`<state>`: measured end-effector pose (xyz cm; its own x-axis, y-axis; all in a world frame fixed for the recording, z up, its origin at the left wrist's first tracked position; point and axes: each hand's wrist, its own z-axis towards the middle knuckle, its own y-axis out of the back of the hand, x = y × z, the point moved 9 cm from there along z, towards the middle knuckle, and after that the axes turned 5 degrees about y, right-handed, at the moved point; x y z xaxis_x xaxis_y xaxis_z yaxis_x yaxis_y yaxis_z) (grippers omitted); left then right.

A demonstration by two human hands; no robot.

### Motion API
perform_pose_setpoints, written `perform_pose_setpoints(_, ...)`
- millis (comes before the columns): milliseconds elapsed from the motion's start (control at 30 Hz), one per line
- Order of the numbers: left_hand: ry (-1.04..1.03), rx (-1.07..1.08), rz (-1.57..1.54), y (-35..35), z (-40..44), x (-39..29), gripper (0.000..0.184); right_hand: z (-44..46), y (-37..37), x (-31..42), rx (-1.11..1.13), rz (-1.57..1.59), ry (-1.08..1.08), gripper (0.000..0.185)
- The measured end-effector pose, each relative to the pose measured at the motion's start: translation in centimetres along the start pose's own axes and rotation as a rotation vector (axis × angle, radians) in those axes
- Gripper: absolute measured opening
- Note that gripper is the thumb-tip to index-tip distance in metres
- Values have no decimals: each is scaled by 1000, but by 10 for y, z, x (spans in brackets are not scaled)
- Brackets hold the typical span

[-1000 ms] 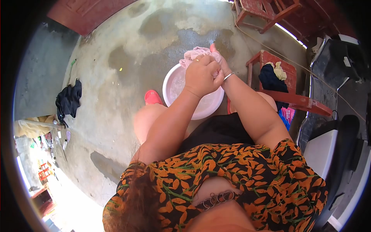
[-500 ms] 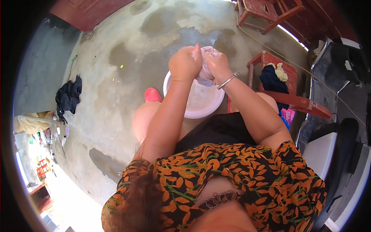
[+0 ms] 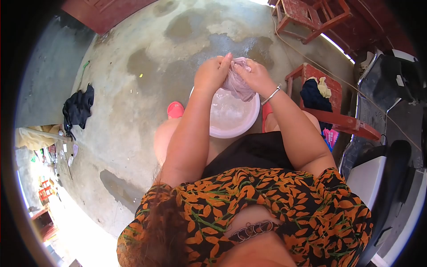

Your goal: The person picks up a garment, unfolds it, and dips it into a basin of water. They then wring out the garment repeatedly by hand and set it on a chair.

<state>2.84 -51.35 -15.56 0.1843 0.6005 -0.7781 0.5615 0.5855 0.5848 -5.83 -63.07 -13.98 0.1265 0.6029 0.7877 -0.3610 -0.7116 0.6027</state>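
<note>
A wet-looking pale pink cloth (image 3: 240,84) is bunched between my two hands, above a white basin (image 3: 255,118) on the floor. My left hand (image 3: 211,73) is closed on the cloth's left side, thumb pointing up. My right hand (image 3: 256,76) grips the upper right part, with a silver bangle on that wrist. Folds of the cloth hang below both hands, over the basin's back rim. What lies inside the basin looks like cloudy water.
A red wooden stool (image 3: 296,73) with dark and cream cloths (image 3: 316,94) stands to the right. Black-and-grey seating (image 3: 378,98) lies beyond it. A dark cloth (image 3: 78,107) hangs at the left. Wet patches (image 3: 242,46) mark the concrete floor, and a cord (image 3: 329,66) crosses at the upper right.
The cloth has loosened and spread, with more of its folds showing below my hands. My right hand has shifted slightly right and down, its fingers turned toward the left hand.
</note>
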Motion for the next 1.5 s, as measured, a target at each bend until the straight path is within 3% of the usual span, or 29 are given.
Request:
perform_pose_setpoints(67,-132,-109,-26,10,5,0,47,1,-8,-36,146,-31,-203,54)
perform_pose_setpoints(100,-131,-111,-26,16,0,-8,47,3,-8,-49,147,-31,-202,54)
perform_pose_setpoints(167,138,53,-252,14,-7,2,42,7,-9,-62,148,-55,-222,65)
perform_pose_setpoints(200,138,50,-254,15,-5,3,42,7,-8,-61,149,-55,-220,65)
perform_pose_setpoints(400,-37,-102,-171,18,9,8,38,8,-11,-36,167,-287,77,62)
perform_pose_setpoints(467,-98,-179,-130,22,6,1,38,0,-28,-24,339,250,20,50)
perform_pose_setpoints(567,-96,-235,-84,28,3,-5,39,-4,-33,-22,409,103,-90,35)
perform_pose_setpoints(700,-72,-192,-91,30,4,-2,40,1,-47,-43,337,235,-110,20)
perform_pose_setpoints(767,-158,-272,-89,39,7,-3,43,-4,-50,-34,307,693,-135,9)
perform_pose_setpoints(800,-157,-274,-90,39,7,-1,43,-6,-48,-30,309,692,-134,9)
perform_pose_setpoints(867,-223,-357,-114,49,4,-3,45,-11,-54,-22,364,1107,-296,13)
perform_pose_setpoints(900,-223,-359,-114,51,4,-3,45,-9,-53,-19,366,1107,-295,13)
perform_pose_setpoints(1100,-268,-259,-64,36,2,2,44,0,-37,-18,59,1519,-350,15)
perform_pose_setpoints(1167,-77,193,-279,-5,8,20,54,3,-39,-23,68,1548,-312,15)
perform_pose_setpoints(1200,-14,222,-247,-10,7,25,54,5,-38,-25,75,1576,-272,16)
perform_pose_setpoints(1333,-149,164,-211,-5,1,14,47,7,-38,-29,51,1563,-272,16)
perform_pose_setpoints(1400,-516,-48,-114,10,-16,-18,41,4,-32,-23,-36,1562,-357,17)
perform_pose_setpoints(1500,-446,-18,-9,6,-15,-20,31,5,-37,-21,33,1558,-344,16)
